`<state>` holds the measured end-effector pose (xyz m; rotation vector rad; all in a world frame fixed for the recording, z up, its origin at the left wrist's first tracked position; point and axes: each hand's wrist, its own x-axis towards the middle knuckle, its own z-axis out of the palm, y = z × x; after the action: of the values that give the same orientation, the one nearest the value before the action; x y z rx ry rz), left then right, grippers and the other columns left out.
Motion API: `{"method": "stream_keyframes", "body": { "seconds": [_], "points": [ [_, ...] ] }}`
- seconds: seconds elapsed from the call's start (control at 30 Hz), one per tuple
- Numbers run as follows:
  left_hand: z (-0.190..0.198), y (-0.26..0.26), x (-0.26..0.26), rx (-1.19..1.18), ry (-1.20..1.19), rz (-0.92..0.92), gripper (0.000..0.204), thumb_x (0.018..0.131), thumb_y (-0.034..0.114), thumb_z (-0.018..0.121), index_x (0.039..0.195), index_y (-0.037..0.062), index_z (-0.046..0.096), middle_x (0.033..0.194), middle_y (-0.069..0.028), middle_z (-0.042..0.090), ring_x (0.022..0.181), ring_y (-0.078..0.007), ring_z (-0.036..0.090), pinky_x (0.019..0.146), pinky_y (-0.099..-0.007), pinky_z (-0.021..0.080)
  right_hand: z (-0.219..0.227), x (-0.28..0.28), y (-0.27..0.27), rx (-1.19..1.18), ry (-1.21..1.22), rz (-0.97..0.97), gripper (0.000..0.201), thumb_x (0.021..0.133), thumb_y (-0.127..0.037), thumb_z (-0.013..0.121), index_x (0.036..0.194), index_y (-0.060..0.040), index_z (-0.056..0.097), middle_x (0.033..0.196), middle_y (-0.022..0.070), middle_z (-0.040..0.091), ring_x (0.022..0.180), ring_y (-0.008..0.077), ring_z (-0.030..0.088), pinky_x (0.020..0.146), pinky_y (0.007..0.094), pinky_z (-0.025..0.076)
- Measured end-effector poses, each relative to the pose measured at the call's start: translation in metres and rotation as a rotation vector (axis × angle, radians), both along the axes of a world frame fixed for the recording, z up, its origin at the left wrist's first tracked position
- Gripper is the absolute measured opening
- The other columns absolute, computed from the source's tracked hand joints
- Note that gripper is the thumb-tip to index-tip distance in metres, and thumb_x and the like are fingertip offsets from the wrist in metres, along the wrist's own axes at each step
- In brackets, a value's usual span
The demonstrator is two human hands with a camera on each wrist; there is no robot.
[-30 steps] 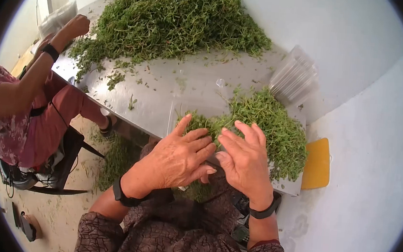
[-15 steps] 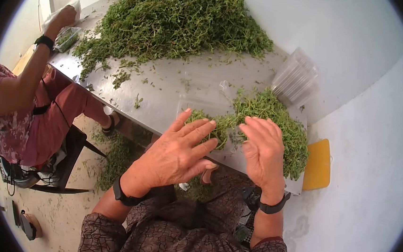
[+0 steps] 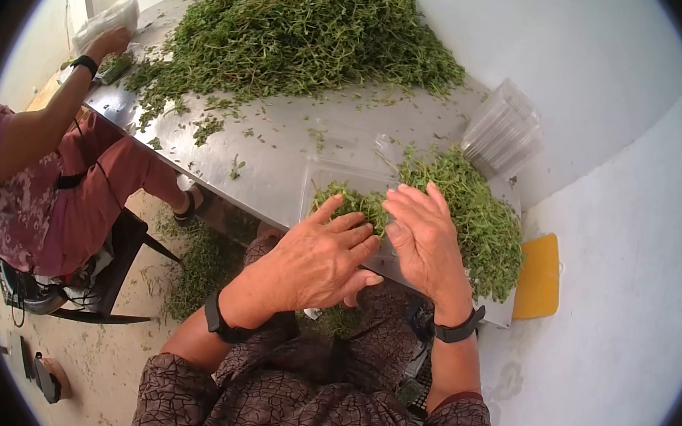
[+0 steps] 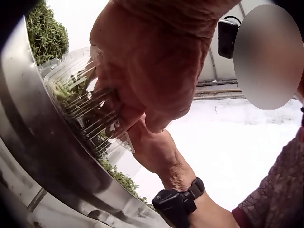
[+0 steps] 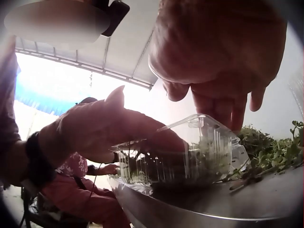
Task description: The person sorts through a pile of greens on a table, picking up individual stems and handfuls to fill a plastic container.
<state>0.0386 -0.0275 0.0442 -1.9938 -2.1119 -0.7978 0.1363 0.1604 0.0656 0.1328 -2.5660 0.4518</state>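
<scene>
1. Sitting at the near edge of the shiny grey steel table (image 3: 275, 140), right in front of us, is the clear, thin-walled rectangular plastic box (image 5: 156, 166), part-filled w/ leafy green sprigs (image 3: 348, 197).
2. Handling (our guess): box v. light, a bit springy, slick, walls prob. easy to dent or crack; sprigs soft, tangly, easily bruised. Best hold: low on opp. side walls, not by the thin rim; greens in loose handfuls, pressed gently.
3. Our L hand (image 3: 313, 259): palm down, fingers fairly straight & spread w/ gaps btwn, thumb out to the side. Fingers reach into the box over the greens; nothing gripped that we can see. How hard they press, can't tell.
4. Our R hand (image 3: 427, 240): fingers nearly straight, close together, thumb apart, at the box's R side. No hold on anything visible; contact w/ box or greens, can't tell.
5. Just R of the box: small loose pile of green sprigs (image 3: 468, 223); beyond it, leaning stack of clear plastic containers (image 3: 504, 130).
6. Further out: big green heap (image 3: 314, 43) at the table's far side; yellow flat board (image 3: 539, 277) off the R edge; another person in pinkish clothes (image 3: 28, 212), seated L.
</scene>
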Motion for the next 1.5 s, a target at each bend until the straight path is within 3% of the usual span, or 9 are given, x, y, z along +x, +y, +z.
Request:
{"method": "stream_keyframes", "body": {
  "seconds": [0.17,0.3,0.4,0.6,0.73,0.93,1.1,1.43,1.5],
  "points": [
    [0.0,0.002,-0.002,0.033,-0.017,-0.037,0.045,0.097,0.039,0.054,0.112,-0.0023,0.062,0.117,-0.0199,0.065,0.122,-0.0394,0.055,0.114,-0.0537,0.031,0.005,-0.01,-0.011,0.064,-0.054,0.114,0.028,0.094,-0.023,0.058,0.095,0.003,0.068,0.1,0.0181,0.07,0.105,0.036,0.064,0.114,0.0556,0.029],
    [-0.005,0.003,-0.002,0.035,-0.035,-0.027,0.045,0.097,0.04,0.053,0.111,-0.002,0.062,0.114,-0.0209,0.066,0.122,-0.0396,0.055,0.114,-0.0542,0.032,0.002,-0.019,-0.009,0.104,-0.2,0.122,0.027,0.093,-0.023,0.058,0.092,0.0024,0.067,0.097,0.0179,0.07,0.101,0.0358,0.065,0.114,0.0569,0.029],
    [-0.004,0.002,-0.003,0.042,-0.059,-0.027,0.045,0.097,0.04,0.053,0.112,-0.0016,0.061,0.114,-0.0222,0.065,0.123,-0.0391,0.054,0.114,-0.0548,0.031,0.002,-0.02,-0.007,0.12,-0.25,0.126,0.028,0.093,-0.024,0.057,0.097,0.0021,0.067,0.101,0.0178,0.07,0.099,0.0354,0.065,0.114,0.0573,0.029],
    [0.012,-0.018,-0.009,0.112,-0.129,-0.079,0.048,0.095,0.037,0.058,0.121,-0.0022,0.06,0.133,-0.0224,0.056,0.131,-0.0383,0.048,0.117,-0.0557,0.025,0.017,0.001,0.003,0.021,0.063,0.11,0.035,0.097,-0.027,0.052,0.11,0.0017,0.067,0.119,0.0199,0.066,0.113,0.0356,0.061,0.113,0.0543,0.03],
    [0.01,-0.031,-0.013,0.167,-0.102,0.061,0.047,0.093,0.038,0.06,0.122,0.0009,0.064,0.14,-0.0196,0.052,0.136,-0.0357,0.045,0.118,-0.056,0.022,0.017,0.013,0.014,-0.058,0.108,-0.022,0.04,0.1,-0.034,0.051,0.115,0.0002,0.067,0.123,0.0181,0.066,0.121,0.0356,0.056,0.111,0.0518,0.032],
    [0.001,-0.035,-0.011,0.123,-0.057,0.047,0.044,0.092,0.035,0.061,0.118,-0.0003,0.065,0.132,-0.0194,0.059,0.133,-0.036,0.048,0.119,-0.0572,0.02,0.008,0.006,0.006,0.052,0.066,-0.007,0.036,0.097,-0.03,0.055,0.111,0.0006,0.068,0.116,0.0157,0.069,0.121,0.0363,0.055,0.112,0.0525,0.03],
    [0.002,-0.03,-0.011,0.137,-0.056,0.072,0.043,0.092,0.033,0.061,0.111,-0.0047,0.066,0.113,-0.0199,0.067,0.126,-0.0369,0.053,0.118,-0.0573,0.021,0.009,-0.004,0.0,0.193,0.029,-0.029,0.028,0.091,-0.024,0.062,0.103,0.0002,0.068,0.104,0.0154,0.071,0.117,0.038,0.056,0.112,0.0552,0.03],
    [-0.005,-0.026,-0.01,0.14,-0.092,0.072,0.042,0.092,0.033,0.062,0.111,-0.0045,0.065,0.109,-0.0209,0.066,0.118,-0.0366,0.058,0.117,-0.0551,0.026,0.004,-0.007,-0.002,0.132,-0.016,0.005,0.025,0.092,-0.024,0.062,0.093,-0.0002,0.069,0.098,0.0144,0.07,0.114,0.0378,0.058,0.111,0.0578,0.03],
    [-0.006,-0.024,-0.009,0.193,-0.069,0.069,0.034,0.089,0.026,0.065,0.107,-0.0031,0.062,0.103,-0.019,0.064,0.113,-0.0351,0.058,0.117,-0.0529,0.027,0.007,-0.008,-0.004,0.13,-0.04,0.025,0.024,0.091,-0.023,0.062,0.088,-0.0003,0.069,0.093,0.0137,0.07,0.111,0.0379,0.059,0.111,0.0576,0.031]
  ]
}}
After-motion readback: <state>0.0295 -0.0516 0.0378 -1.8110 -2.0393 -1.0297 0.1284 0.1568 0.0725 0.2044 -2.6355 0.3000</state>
